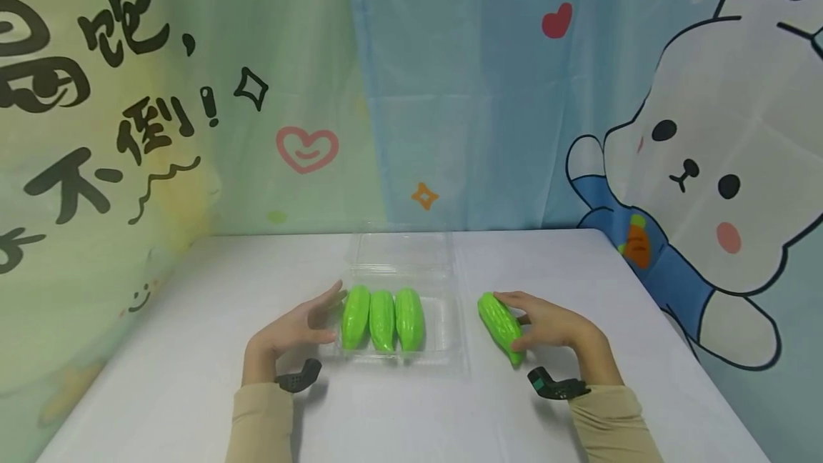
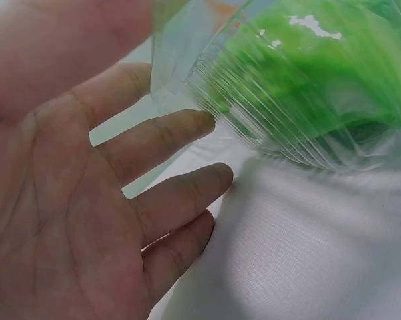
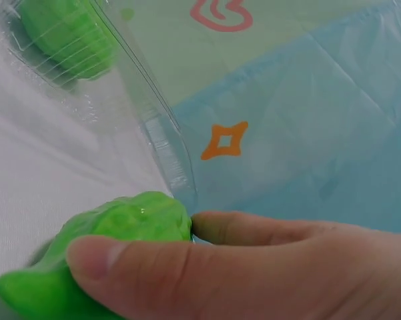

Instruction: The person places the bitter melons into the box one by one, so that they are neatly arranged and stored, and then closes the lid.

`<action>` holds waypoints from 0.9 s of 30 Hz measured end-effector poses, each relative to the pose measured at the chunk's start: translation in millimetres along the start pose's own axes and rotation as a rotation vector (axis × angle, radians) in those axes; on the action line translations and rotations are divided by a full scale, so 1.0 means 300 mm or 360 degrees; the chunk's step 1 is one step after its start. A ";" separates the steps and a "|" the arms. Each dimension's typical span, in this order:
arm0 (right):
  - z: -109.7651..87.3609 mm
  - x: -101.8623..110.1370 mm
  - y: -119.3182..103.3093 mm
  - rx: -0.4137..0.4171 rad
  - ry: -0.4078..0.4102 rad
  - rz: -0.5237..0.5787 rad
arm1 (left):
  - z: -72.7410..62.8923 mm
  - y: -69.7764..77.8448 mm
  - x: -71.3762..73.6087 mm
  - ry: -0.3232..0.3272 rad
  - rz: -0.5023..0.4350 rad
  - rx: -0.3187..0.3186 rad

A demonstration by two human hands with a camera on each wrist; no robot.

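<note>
A clear plastic clamshell box (image 1: 442,324) lies on the table with its lid raised at the back. Three bright green toy bitter melons stand side by side in it: a left one (image 1: 356,317), a middle one (image 1: 382,321) and a right one (image 1: 409,320). My left hand (image 1: 301,324) is at the box's left wall, its fingers extended and spread in the left wrist view, fingertips right at the clear plastic. To the right of the box, my right hand (image 1: 546,321) holds another green bitter melon (image 1: 498,324) between thumb and fingers, its narrow tip pointing toward me.
The white-covered table (image 1: 398,420) runs back to a printed curtain (image 1: 450,127) with hearts, lettering and a cartoon rabbit. The box's transparent lid (image 1: 403,252) leans near the table's back edge. A dark wrist device (image 1: 298,377) sits on each forearm.
</note>
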State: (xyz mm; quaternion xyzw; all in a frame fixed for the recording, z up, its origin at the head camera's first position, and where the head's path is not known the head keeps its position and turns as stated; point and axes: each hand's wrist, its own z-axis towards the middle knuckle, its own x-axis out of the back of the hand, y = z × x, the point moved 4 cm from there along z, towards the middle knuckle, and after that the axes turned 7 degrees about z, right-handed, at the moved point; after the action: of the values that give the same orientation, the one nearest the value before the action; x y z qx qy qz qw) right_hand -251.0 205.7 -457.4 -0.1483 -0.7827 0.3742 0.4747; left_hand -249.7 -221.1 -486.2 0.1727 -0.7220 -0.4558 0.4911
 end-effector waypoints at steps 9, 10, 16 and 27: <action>0.008 -0.006 -0.009 -0.0036 -0.0005 -0.0008 | -0.001 -0.002 0.000 0.0001 -0.0012 0.0002; 0.008 -0.006 -0.009 -0.0045 -0.0002 -0.0016 | -0.001 -0.001 0.001 0.0003 -0.0010 0.0005; 0.004 -0.001 -0.002 -0.0076 -0.0018 -0.0022 | -0.001 0.003 0.002 -0.0003 -0.0010 0.0003; 0.015 0.012 0.041 -0.0094 -0.0006 0.0028 | -0.005 0.005 0.001 -0.0013 -0.0004 0.0005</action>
State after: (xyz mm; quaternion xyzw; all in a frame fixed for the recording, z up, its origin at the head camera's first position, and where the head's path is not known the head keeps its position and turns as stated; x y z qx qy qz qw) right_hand -258.0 214.0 -465.3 -0.1686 -0.7929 0.3554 0.4654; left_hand -248.4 -221.3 -484.4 0.1725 -0.7244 -0.4560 0.4874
